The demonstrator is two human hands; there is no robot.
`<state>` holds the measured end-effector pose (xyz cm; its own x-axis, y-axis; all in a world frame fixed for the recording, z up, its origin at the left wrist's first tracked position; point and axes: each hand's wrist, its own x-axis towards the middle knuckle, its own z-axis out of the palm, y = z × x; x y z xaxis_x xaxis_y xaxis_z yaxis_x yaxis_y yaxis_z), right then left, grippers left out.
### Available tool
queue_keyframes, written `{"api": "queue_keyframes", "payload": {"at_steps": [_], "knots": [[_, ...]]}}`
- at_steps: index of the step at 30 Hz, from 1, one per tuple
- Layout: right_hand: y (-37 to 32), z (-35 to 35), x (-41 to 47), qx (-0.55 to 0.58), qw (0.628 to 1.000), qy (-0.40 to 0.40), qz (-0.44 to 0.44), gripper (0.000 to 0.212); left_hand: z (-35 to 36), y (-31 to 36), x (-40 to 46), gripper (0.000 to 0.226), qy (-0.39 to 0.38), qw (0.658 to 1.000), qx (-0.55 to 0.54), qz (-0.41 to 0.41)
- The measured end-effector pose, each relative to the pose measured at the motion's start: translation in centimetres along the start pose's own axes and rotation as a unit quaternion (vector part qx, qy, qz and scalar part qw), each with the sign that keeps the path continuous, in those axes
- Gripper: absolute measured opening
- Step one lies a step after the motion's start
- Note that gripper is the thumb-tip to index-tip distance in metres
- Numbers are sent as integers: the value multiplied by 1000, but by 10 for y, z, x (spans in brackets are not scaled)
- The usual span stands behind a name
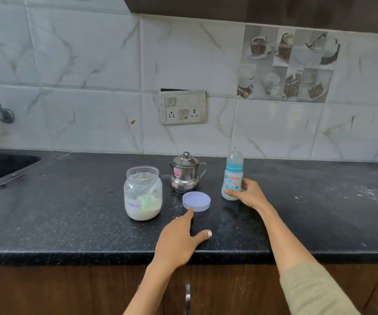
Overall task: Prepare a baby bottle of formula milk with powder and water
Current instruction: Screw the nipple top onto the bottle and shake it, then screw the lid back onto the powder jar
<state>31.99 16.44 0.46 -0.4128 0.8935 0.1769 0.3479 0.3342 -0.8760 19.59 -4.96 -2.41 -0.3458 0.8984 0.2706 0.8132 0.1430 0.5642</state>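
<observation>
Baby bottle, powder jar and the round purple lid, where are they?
Clear baby bottle with blue collar (231, 178), head view, on its printed body.
Clear glass jar of white powder (143, 196), head view, on its side wall.
Round lilac plastic lid (196, 200), head view, on its flat inside.

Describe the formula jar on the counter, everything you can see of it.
The formula jar is a clear, squat container, glass or plastic by its look, standing upright on the black speckled counter, left of the steel pot. Its mouth is open; a lilac lid, probably its own, lies on the counter to its right. White powder fills roughly the lower third and dusts the inner walls. A pale green scoop leans inside. A white label near the base reads "Formula" in blue handwriting. Neither hand touches it.
</observation>
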Motion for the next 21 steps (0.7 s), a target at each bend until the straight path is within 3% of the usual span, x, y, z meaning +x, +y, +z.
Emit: {"api": "queue_keyframes", "payload": {"at_steps": [8, 11, 14, 17, 21], "knots": [[3, 11, 24, 2, 1000, 11, 14, 60, 3, -2, 2, 79, 1, 1000, -6, 1], [4, 14, 19, -6, 1000, 17, 24, 74, 4, -2, 2, 78, 2, 1000, -13, 0], [-8, 16, 0, 9, 991, 131, 42, 90, 4, -2, 1, 75, 12, 999, -33, 1], [-14, 30, -33, 73, 974, 216, 0, 81, 4, -2, -1, 70, 53, 995, -85, -10], [-22, 65, -59, 53, 990, 132, -8, 75, 5, 0, -3, 56, 128, 970, -204, -10]]}}
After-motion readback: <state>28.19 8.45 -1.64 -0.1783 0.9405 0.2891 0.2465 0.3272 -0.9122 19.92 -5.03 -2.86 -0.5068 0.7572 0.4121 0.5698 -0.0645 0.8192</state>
